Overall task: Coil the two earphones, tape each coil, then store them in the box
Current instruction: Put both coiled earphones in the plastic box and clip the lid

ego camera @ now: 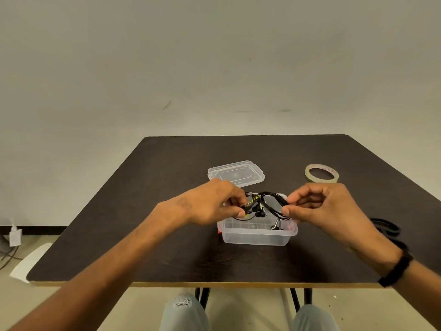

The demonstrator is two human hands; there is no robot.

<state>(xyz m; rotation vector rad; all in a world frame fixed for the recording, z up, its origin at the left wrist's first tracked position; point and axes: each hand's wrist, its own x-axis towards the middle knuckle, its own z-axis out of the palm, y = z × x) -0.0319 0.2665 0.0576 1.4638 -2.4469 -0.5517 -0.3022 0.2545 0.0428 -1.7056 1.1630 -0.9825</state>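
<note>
A clear plastic box (pixel 257 236) stands open on the dark table (pixel 167 247). Both hands hold a bundle of black earphone cable (pixel 269 201) with yellow-green accents just above the box. My left hand (pixel 214 204) pinches the bundle's left end, near the plug and earbuds. The right side of the loops is pinched between thumb and fingers of my right hand (pixel 319 206). Part of the cable hangs down into the box. A small metal-looking piece lies inside the box at its right. Whether the bundle is one earphone or two is not clear.
The box's clear lid (pixel 236 173) lies flat just behind the box. A roll of clear tape (pixel 322 173) lies at the back right. A dark looped object (pixel 386 226) lies on the table behind my right wrist. Something small and red (pixel 219 231) shows at the box's left base.
</note>
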